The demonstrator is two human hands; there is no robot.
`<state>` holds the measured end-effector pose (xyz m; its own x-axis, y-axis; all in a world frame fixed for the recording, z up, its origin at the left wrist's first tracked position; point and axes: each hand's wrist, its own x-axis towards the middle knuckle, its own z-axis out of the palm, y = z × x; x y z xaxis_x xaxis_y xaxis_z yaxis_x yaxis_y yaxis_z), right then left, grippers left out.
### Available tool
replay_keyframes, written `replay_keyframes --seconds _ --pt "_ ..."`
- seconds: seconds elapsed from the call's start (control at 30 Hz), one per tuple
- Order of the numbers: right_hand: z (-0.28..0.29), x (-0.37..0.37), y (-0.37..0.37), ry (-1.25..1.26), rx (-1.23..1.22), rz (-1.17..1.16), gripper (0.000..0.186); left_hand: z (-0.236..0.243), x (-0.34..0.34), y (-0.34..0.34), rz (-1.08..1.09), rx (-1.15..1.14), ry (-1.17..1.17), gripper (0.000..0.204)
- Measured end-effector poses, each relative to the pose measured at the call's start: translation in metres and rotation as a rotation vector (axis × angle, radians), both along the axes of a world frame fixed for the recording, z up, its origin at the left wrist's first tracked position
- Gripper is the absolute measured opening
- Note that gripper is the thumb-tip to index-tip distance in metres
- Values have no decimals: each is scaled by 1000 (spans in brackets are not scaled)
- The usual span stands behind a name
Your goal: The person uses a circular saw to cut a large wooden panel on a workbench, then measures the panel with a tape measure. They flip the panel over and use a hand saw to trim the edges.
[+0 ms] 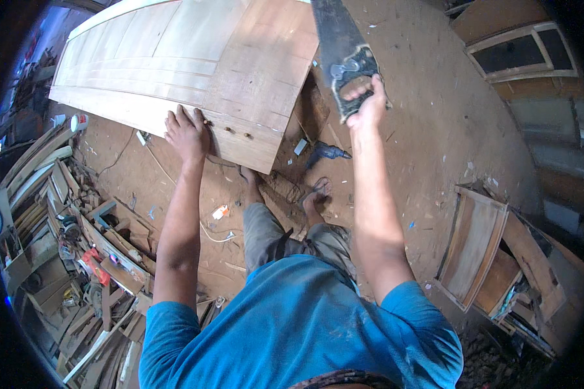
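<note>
A large wooden door or panel (pixel 253 71) lies raised off the floor, reaching away to the far left. My left hand (pixel 188 135) rests on its near edge, palm down with the fingers apart. Just right of those fingers, several short wooden dowel stubs (pixel 229 130) stick out of the edge. My right hand (pixel 370 107) is wrapped round the dark handle of a handsaw (pixel 335 32), held up to the right of the panel. The saw's blade points away from me, and its far end passes out of view. Blade and panel appear apart.
A blue power drill (pixel 328 152) lies on the dirt floor near my feet, with cords around. Scrap wood (pixel 104 259) is heaped at left, near a small white tub (pixel 79 122). Wooden frames (pixel 470 246) stand at right; a window-like frame (pixel 525 52) is at far right.
</note>
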<state>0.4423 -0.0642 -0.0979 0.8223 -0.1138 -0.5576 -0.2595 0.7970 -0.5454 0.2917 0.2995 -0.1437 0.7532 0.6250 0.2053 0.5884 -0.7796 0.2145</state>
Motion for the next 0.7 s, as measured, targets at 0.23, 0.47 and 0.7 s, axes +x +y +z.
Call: replay_keyframes --seconds 0.23,0.47,0.7 --pt "9 -74 -21 -89 32 131 34 0 14 22 15 -64 14 56" --pt "-10 -5 -15 69 -117 41 35 10 17 6 0 -85 9 56" --pt "3 -79 -25 -72 36 115 33 16 18 8 29 -51 10 54"
